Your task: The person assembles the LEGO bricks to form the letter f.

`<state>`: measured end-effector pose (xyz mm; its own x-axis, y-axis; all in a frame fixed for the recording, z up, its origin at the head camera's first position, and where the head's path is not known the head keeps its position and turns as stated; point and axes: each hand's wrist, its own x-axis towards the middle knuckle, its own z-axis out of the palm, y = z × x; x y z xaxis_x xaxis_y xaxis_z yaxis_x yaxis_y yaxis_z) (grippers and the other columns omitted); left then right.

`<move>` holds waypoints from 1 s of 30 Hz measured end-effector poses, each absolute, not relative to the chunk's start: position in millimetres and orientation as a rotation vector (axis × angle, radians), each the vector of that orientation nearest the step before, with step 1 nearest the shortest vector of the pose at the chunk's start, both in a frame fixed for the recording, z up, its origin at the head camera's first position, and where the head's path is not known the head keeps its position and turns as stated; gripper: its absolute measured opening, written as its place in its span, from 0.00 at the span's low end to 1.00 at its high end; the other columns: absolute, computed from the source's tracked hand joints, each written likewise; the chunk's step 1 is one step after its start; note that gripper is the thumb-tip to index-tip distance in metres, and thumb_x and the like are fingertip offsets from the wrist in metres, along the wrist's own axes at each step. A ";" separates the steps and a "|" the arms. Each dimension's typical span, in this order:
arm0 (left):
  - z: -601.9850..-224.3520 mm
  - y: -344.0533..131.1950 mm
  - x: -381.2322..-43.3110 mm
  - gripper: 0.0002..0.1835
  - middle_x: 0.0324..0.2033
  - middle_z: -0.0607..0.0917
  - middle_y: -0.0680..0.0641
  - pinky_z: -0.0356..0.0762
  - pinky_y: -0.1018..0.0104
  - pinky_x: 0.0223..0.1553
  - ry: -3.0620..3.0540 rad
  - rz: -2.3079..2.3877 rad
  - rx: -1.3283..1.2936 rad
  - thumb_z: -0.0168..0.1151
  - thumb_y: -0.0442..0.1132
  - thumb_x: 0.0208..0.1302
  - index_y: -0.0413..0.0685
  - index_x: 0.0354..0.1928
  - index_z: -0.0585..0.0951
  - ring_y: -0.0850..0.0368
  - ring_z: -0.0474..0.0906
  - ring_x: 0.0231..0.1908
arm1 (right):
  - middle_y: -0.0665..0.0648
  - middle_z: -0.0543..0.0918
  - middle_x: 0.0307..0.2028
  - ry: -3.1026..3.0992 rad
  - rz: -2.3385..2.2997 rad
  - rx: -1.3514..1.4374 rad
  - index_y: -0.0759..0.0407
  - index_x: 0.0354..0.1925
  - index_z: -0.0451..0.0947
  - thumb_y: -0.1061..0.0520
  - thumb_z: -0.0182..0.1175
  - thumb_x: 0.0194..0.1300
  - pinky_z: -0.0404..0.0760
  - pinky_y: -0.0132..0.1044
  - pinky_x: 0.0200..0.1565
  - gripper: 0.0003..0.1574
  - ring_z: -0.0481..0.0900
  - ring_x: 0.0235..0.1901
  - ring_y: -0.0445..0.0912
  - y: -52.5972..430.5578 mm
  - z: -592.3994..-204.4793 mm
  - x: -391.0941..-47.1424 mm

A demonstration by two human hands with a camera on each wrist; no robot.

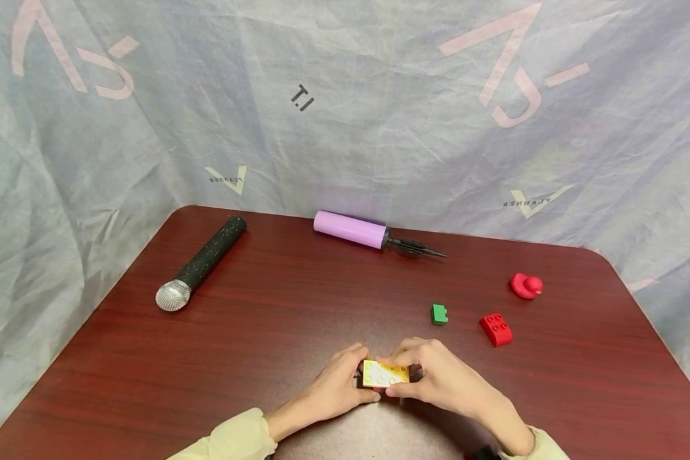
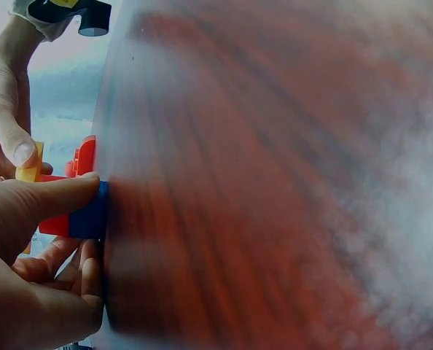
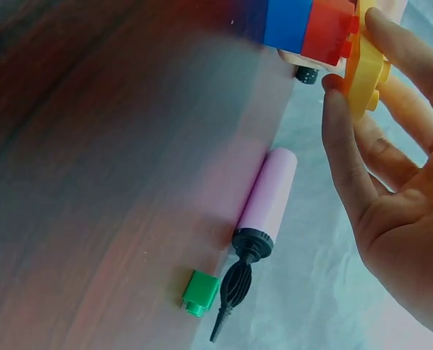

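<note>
Near the table's front edge, my left hand point(image 1: 339, 380) grips a small stack, a blue brick point(image 2: 89, 211) at the bottom with a red brick point(image 3: 328, 30) on it. My right hand point(image 1: 445, 377) pinches a yellow brick point(image 1: 385, 374) between thumb and fingers, studs facing up. In the right wrist view the yellow brick lies over the red brick's studs, some of which still show. Whether it is pressed fully down, I cannot tell. Fingers hide much of the stack in the head view.
A green brick point(image 1: 439, 314) and a loose red brick point(image 1: 496, 329) lie right of the hands, with a red rubber duck point(image 1: 526, 286) beyond. At the back lies a purple hand pump point(image 1: 351, 230). A black microphone point(image 1: 207, 259) is at the left. Printed cloth point(image 1: 345, 128) hangs behind the table.
</note>
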<state>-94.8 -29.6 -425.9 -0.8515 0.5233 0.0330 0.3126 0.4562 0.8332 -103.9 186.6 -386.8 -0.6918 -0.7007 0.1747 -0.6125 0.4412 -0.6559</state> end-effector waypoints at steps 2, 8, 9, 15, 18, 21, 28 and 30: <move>-424.9 -29.6 -95.0 0.18 0.34 0.77 0.56 0.68 0.72 0.38 2.472 1.353 0.725 0.77 0.33 0.47 0.47 0.37 0.77 0.67 0.69 0.35 | 0.42 0.81 0.34 2.572 -1.067 -1.180 0.53 0.45 0.86 0.53 0.73 0.55 0.77 0.29 0.31 0.18 0.74 0.32 0.32 185.9 -385.8 -103.9; -424.3 -29.6 -95.7 0.17 0.33 0.76 0.57 0.68 0.71 0.37 2.466 1.351 0.708 0.77 0.33 0.47 0.46 0.36 0.77 0.66 0.69 0.35 | 0.42 0.80 0.32 2.603 -1.091 -1.196 0.52 0.42 0.86 0.49 0.71 0.58 0.76 0.28 0.29 0.15 0.72 0.29 0.32 182.7 -389.7 -103.0; -424.7 -29.4 -95.8 0.17 0.33 0.76 0.57 0.68 0.71 0.38 2.469 1.346 0.703 0.77 0.33 0.47 0.46 0.36 0.77 0.66 0.69 0.35 | 0.41 0.80 0.32 2.611 -1.098 -1.185 0.52 0.41 0.86 0.48 0.70 0.58 0.75 0.28 0.28 0.14 0.71 0.29 0.32 182.1 -390.8 -102.6; -426.0 -28.9 -96.2 0.17 0.32 0.75 0.58 0.68 0.71 0.38 2.479 1.339 0.701 0.77 0.34 0.47 0.47 0.36 0.77 0.66 0.69 0.36 | 0.40 0.79 0.30 2.672 -1.107 -1.080 0.49 0.35 0.85 0.50 0.73 0.55 0.76 0.29 0.31 0.09 0.72 0.29 0.32 178.2 -391.8 -99.2; -426.1 -28.5 -96.7 0.17 0.32 0.75 0.58 0.68 0.72 0.38 2.473 1.346 0.703 0.77 0.33 0.47 0.47 0.35 0.77 0.66 0.69 0.35 | 0.39 0.79 0.30 2.705 -1.096 -1.028 0.49 0.34 0.84 0.51 0.74 0.53 0.76 0.30 0.31 0.09 0.73 0.29 0.32 176.3 -391.6 -97.4; -425.8 -28.3 -96.8 0.17 0.32 0.76 0.58 0.69 0.72 0.38 2.462 1.352 0.700 0.76 0.33 0.47 0.47 0.35 0.77 0.67 0.69 0.35 | 0.40 0.80 0.30 2.709 -1.096 -1.005 0.49 0.33 0.84 0.51 0.74 0.53 0.76 0.31 0.31 0.09 0.73 0.30 0.32 174.8 -391.6 -96.3; -425.2 -28.3 -96.2 0.17 0.33 0.76 0.57 0.69 0.72 0.37 2.444 1.371 0.698 0.77 0.31 0.46 0.46 0.35 0.77 0.67 0.69 0.35 | 0.41 0.82 0.31 2.665 -1.125 -1.001 0.50 0.35 0.87 0.52 0.74 0.54 0.78 0.32 0.33 0.09 0.76 0.31 0.33 173.9 -390.6 -96.4; -425.0 -28.4 -96.0 0.17 0.33 0.76 0.57 0.70 0.73 0.37 2.443 1.378 0.706 0.77 0.31 0.46 0.46 0.35 0.77 0.68 0.69 0.35 | 0.41 0.82 0.31 2.655 -1.134 -0.996 0.51 0.36 0.87 0.52 0.74 0.53 0.78 0.32 0.33 0.10 0.76 0.32 0.33 173.6 -390.6 -96.9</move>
<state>-96.0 -28.4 -425.0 -0.8516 0.5238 0.0207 0.2887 0.4356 0.8526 -96.9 173.6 -390.6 -0.7838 -0.5984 0.1662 -0.5338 0.5123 -0.6727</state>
